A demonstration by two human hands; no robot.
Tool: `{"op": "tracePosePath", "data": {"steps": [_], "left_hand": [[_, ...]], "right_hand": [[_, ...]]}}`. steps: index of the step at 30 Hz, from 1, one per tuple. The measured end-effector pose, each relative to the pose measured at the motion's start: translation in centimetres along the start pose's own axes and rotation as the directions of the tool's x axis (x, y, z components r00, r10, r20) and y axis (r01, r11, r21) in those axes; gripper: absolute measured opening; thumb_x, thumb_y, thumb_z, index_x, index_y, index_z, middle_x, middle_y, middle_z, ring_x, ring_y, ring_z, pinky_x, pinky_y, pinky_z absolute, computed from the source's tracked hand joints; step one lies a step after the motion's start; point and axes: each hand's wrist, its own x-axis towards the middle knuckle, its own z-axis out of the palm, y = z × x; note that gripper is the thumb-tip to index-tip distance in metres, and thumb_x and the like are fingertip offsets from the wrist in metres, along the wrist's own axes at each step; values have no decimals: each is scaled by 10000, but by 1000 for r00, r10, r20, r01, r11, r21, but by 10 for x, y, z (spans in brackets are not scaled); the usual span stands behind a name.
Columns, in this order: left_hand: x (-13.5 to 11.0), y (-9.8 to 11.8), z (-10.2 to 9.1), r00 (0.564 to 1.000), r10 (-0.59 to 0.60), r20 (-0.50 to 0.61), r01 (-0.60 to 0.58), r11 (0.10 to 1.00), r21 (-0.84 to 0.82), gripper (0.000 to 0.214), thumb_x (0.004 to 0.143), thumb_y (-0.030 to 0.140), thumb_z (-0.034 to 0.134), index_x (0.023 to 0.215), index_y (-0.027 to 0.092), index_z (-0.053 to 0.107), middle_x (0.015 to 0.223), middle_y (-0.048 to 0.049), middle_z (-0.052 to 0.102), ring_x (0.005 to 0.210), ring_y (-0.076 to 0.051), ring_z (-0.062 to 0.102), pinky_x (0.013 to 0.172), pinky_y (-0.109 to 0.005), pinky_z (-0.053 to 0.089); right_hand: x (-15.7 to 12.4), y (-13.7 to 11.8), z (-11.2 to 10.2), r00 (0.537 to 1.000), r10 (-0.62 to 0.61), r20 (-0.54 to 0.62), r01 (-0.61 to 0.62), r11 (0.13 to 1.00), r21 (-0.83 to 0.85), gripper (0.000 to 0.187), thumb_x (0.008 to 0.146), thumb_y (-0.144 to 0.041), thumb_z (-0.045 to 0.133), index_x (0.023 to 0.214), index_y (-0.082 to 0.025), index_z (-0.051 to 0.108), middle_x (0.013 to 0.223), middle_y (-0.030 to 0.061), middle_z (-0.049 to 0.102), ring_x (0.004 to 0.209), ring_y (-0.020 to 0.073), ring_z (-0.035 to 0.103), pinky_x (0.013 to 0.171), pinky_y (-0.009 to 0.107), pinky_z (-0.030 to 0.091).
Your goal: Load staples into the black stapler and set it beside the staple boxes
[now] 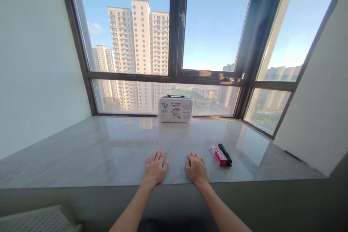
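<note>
My left hand [154,168] lies palm down on the grey marble windowsill [108,156], fingers stretched and holding nothing. My right hand [196,168] rests flat on the same sill a short way to the right, also bare. Just right of it lie a small red and white box [219,156] and a black stapler-like object [225,154], side by side and apart from my fingers. Farther back, against the window, stands a white carry case [175,109] with a dark handle, printed with a cartoon figure and lettering; neither hand touches it.
A dark-framed window [174,76] rises behind the sill, with a white handle [182,19] on its frame. White walls close in at left and right. Below the sill's front edge, a pale perforated basket or crate [38,221] shows at lower left.
</note>
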Motion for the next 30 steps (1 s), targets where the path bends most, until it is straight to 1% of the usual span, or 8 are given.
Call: {"op": "tracePosePath", "data": {"steps": [4,7,10,13,22,30], "left_hand": [[2,-1,1,1000,-1,9,1,1000,7,626,969,562,234,1554,347,288,1664,-3,219,1534,-269,150,1209,-570,88],[3,-1,1,1000,4,16,-4,1000,11,621,968,554,232,1554,354,284,1664,-2,218,1535,-275,148,1205,-583,93],[4,-1,-1,1000,10,20,-10,1000,18,623,967,551,233,1556,355,278,1666,3,210,1536,-278,142,1207,-580,90],[5,-1,-2,1000,11,24,-12,1000,25,627,966,551,232,1560,352,270,1667,1,205,1538,-279,136,1209,-579,87],[8,0,-3,999,6,36,-7,999,33,624,967,554,232,1561,361,260,1671,-3,188,1539,-279,134,1203,-611,87],[10,2,-7,999,-3,39,2,1000,31,620,969,547,247,1558,353,279,1666,-13,205,1537,-265,152,1214,-589,78]], "right_hand": [[2,1,3,1000,5,13,-5,1000,-15,513,980,-366,323,1440,-280,532,1552,49,450,1460,251,320,1193,425,162],[6,1,7,999,12,48,-10,999,-36,544,978,-391,327,1499,-295,450,1597,34,376,1485,249,268,1197,447,132],[11,0,12,996,24,85,-19,998,-59,596,971,-432,340,1550,-294,353,1635,40,291,1510,267,198,1197,493,84],[16,-1,15,995,33,99,-26,997,-73,624,967,-467,331,1567,-295,311,1648,41,252,1520,278,158,1195,520,41],[20,-3,14,995,51,87,-45,996,-76,636,958,-497,318,1562,-301,323,1645,39,260,1518,286,164,1192,524,54],[23,-6,10,996,43,81,-37,997,-67,632,958,-496,313,1545,-270,370,1632,74,289,1512,297,193,1186,536,88]]}}
